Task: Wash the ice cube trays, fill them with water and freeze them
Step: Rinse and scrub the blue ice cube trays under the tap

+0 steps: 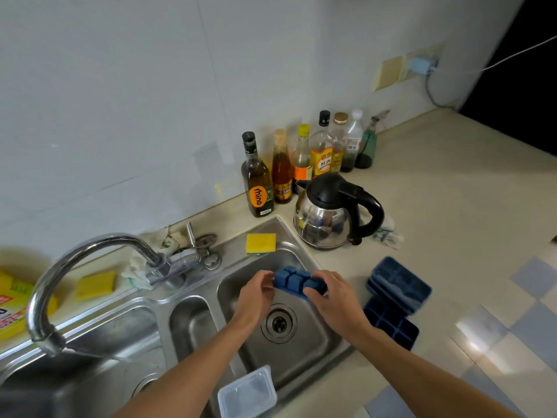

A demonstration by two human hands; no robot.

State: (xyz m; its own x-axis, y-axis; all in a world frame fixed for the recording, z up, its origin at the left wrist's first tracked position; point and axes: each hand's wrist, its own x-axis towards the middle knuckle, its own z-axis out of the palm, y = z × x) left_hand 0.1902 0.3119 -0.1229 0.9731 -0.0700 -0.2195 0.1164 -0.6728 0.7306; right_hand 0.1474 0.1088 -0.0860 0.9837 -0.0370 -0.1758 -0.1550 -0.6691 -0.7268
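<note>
Currently my left hand (256,292) and right hand (334,294) each grip one end of a blue ice cube tray (294,280), held bottom-up above the right sink basin (304,348). On the counter (437,206) just right of the basin lies a stack of blue trays (398,282), with a single blue tray (391,322) just beside it, nearer me. A yellow sponge (260,242) sits on the basin's far rim, near the kettle (328,212).

I have open room down in the right basin (297,359) around its drain (278,324) at centre frame and over bare counter (452,206) at right, but the kettle (328,215) and sponge (260,242) crowd its upper rim, stacked blue trays (401,282) its right, a clear container (247,393) its lower edge, and the faucet (114,239) arches at left.
</note>
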